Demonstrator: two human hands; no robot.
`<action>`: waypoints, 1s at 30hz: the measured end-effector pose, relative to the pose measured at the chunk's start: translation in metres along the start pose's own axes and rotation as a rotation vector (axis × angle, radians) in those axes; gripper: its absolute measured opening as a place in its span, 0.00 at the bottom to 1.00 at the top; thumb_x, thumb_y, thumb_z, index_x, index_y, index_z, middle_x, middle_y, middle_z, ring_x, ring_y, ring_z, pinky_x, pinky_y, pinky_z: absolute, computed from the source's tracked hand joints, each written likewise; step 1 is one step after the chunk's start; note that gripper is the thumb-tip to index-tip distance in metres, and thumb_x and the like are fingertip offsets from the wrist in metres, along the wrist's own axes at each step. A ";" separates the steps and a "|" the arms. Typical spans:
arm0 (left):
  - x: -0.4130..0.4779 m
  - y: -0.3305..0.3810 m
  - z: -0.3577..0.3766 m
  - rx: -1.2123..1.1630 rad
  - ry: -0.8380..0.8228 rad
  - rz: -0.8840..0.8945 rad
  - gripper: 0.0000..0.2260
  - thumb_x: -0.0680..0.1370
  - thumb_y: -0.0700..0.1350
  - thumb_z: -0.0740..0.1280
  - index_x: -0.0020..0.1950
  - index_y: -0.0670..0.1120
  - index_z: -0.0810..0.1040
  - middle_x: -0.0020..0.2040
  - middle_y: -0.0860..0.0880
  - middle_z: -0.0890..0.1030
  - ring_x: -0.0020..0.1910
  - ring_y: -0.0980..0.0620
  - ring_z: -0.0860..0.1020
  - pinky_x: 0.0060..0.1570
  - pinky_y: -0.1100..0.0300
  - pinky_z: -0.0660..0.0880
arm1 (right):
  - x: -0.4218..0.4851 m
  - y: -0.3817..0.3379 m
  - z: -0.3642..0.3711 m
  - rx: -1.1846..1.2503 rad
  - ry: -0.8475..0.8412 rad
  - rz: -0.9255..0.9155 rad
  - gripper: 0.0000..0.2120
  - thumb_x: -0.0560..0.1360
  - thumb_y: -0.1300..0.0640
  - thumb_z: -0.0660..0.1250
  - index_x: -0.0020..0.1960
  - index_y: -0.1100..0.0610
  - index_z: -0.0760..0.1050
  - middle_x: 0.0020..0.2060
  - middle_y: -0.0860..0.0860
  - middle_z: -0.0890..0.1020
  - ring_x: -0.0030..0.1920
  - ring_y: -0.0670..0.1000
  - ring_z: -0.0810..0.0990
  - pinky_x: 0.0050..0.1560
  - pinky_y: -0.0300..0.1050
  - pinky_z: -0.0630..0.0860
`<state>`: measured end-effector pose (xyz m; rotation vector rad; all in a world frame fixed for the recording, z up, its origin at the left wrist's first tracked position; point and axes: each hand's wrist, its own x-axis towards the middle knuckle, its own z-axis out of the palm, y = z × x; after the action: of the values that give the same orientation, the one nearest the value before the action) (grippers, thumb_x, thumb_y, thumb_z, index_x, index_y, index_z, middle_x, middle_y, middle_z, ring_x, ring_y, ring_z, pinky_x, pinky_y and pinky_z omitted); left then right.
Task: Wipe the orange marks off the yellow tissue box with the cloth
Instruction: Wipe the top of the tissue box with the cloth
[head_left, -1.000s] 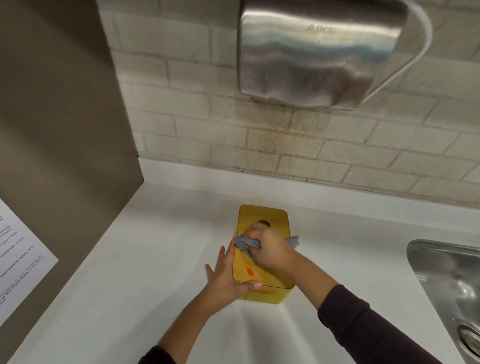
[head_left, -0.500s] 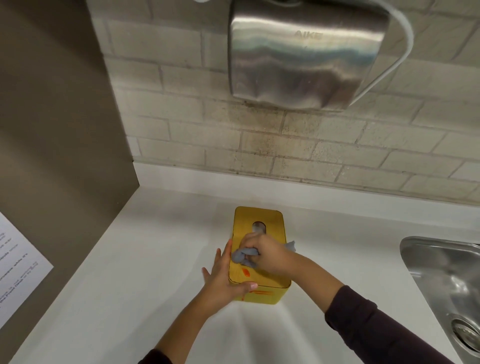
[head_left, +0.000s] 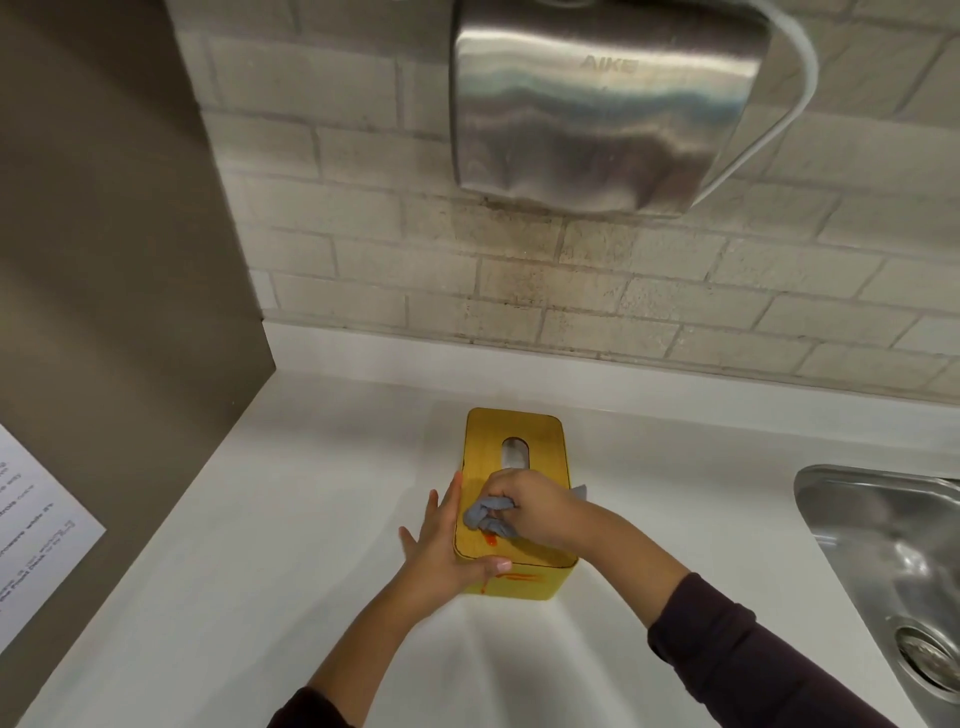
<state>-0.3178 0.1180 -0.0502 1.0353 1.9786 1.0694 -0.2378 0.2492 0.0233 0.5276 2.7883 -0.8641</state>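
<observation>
Right hand (head_left: 530, 512) presses cloth (head_left: 485, 514) onto tissue box (head_left: 514, 431).

The yellow tissue box (head_left: 511, 499) stands upright on the white counter, its slot facing up. A bunched grey cloth (head_left: 485, 514) presses on its lid (near end). Orange marks (head_left: 490, 540) show beside the cloth and, seemingly, on the front face.

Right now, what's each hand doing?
Left hand: open, flat against the tissue box.
Right hand: closed on the cloth.
</observation>
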 end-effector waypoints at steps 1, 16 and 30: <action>0.001 0.000 0.000 0.013 0.002 -0.001 0.51 0.62 0.66 0.67 0.73 0.59 0.36 0.78 0.52 0.47 0.76 0.51 0.38 0.69 0.40 0.31 | -0.002 -0.003 0.001 0.010 0.006 -0.021 0.09 0.75 0.69 0.60 0.51 0.70 0.76 0.41 0.56 0.77 0.42 0.52 0.76 0.41 0.25 0.68; 0.005 0.002 -0.014 0.271 -0.082 -0.022 0.60 0.62 0.56 0.78 0.74 0.54 0.33 0.78 0.54 0.48 0.75 0.48 0.35 0.67 0.37 0.31 | -0.031 0.004 0.034 -0.128 0.327 -0.219 0.15 0.78 0.60 0.60 0.62 0.50 0.76 0.57 0.52 0.76 0.54 0.54 0.70 0.54 0.48 0.67; 0.009 -0.010 -0.021 0.467 0.006 0.041 0.53 0.62 0.68 0.70 0.72 0.63 0.34 0.78 0.58 0.49 0.77 0.46 0.42 0.65 0.33 0.31 | -0.046 0.004 0.038 -0.149 0.303 -0.259 0.14 0.76 0.64 0.61 0.58 0.54 0.79 0.52 0.53 0.80 0.51 0.55 0.72 0.50 0.49 0.71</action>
<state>-0.3423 0.1142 -0.0513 1.3144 2.2781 0.6382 -0.1914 0.2170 0.0023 0.2975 3.2201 -0.6593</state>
